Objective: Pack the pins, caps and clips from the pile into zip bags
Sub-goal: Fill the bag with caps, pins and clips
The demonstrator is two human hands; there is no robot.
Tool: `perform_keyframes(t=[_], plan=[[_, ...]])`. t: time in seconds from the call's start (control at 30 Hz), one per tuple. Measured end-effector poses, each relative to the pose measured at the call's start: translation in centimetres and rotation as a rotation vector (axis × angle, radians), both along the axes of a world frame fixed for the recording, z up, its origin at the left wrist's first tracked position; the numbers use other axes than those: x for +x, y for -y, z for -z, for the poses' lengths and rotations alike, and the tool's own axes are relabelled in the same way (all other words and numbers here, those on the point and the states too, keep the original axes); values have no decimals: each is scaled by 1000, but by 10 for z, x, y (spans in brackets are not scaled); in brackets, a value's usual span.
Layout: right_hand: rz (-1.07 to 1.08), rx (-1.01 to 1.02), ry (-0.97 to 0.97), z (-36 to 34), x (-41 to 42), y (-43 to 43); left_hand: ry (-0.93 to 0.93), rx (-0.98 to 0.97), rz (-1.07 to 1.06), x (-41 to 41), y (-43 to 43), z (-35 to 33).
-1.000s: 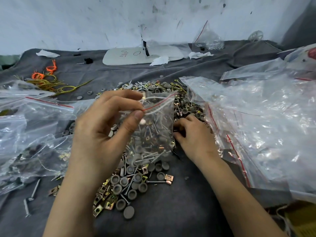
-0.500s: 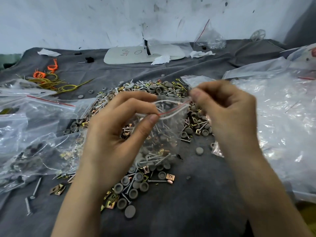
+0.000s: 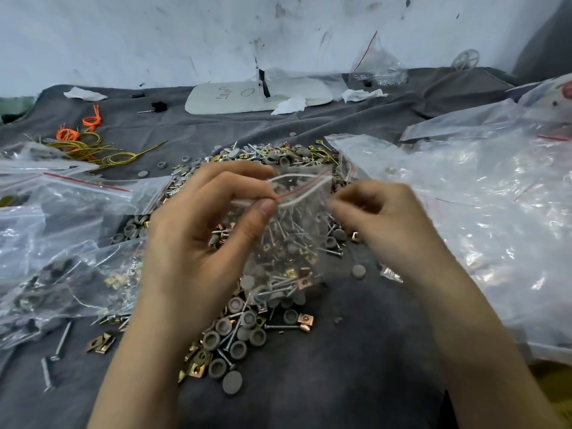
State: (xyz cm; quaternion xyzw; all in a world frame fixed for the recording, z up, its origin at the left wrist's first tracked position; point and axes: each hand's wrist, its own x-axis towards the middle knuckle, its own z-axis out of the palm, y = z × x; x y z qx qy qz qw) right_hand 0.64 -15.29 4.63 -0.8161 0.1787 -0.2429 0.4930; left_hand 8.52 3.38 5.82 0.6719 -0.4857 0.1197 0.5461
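A small clear zip bag (image 3: 288,243) with a red-lined top hangs over the pile (image 3: 241,332) of grey caps, metal pins and brass clips on the grey cloth. It holds several pins, caps and clips. My left hand (image 3: 201,243) pinches its open top edge between thumb and fingers. My right hand (image 3: 380,218) is at the bag's right edge, fingers curled and blurred; whether it grips the bag or holds a part I cannot tell.
Filled zip bags (image 3: 62,258) lie at the left. A heap of empty clear bags (image 3: 479,212) covers the right. Yellow and orange wire ties (image 3: 83,144) and a white board (image 3: 257,94) lie farther back. Loose pins (image 3: 62,339) sit at the front left.
My right hand rose from the pile to the bag's top, then dropped to the bag's right edge. My left hand kept hold of the bag's mouth.
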Motion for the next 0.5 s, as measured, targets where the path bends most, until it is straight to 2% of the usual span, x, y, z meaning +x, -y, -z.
perform_keyframes(t=[0.1, 0.17, 0.5], plan=[[-159, -206, -413, 19, 8, -5, 9, -26, -53, 6, -4, 2], [-194, -329, -554, 27, 13, -10, 17, -42, -79, 9, -6, 3], [-117, -438, -583, 30, 19, -13, 11, -56, -89, 14, -10, 4]])
